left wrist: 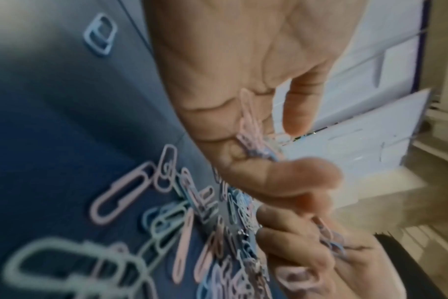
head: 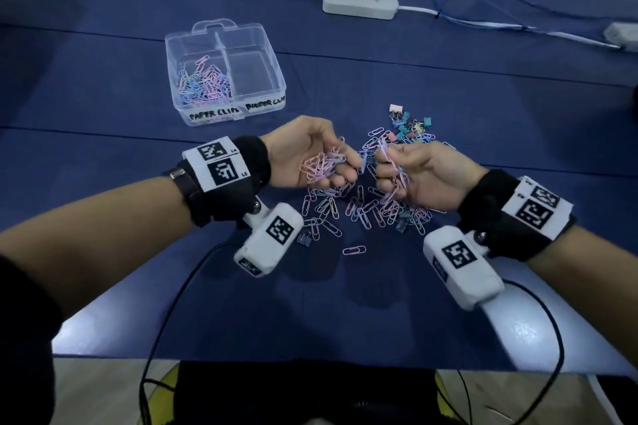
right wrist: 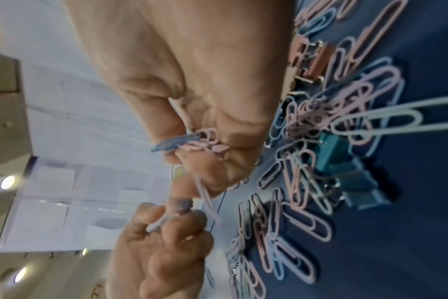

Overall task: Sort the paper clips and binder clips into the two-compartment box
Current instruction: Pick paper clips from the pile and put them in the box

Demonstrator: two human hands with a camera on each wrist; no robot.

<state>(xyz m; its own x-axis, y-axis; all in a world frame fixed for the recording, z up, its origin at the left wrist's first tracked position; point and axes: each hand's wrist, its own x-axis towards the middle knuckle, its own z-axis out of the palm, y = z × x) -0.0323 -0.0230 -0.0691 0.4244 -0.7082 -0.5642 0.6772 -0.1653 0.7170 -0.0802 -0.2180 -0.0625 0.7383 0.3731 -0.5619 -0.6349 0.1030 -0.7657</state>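
A clear two-compartment box [head: 276, 62] stands at the back left; its "paper clips" side holds pastel paper clips [head: 205, 84] and its "binder clips" side shows none. My left hand [head: 310, 155] is palm up, fingers curled round a bunch of pink paper clips [head: 319, 166]. My right hand [head: 411, 172] faces it and grips another bunch of paper clips [head: 392, 162]. Both hands hover just above the loose pile of paper clips [head: 366, 210] on the blue cloth. A cluster of binder clips [head: 409, 129] lies behind the pile. In the left wrist view my left hand [left wrist: 256, 141] cups its clips [left wrist: 251, 129].
A white power strip [head: 360, 3] with a plugged cable lies behind the box, and thin blue wire [head: 483, 3] loops at the back right. One binder clip [head: 304, 239] and a stray pink paper clip [head: 354, 249] lie nearer the table's front edge.
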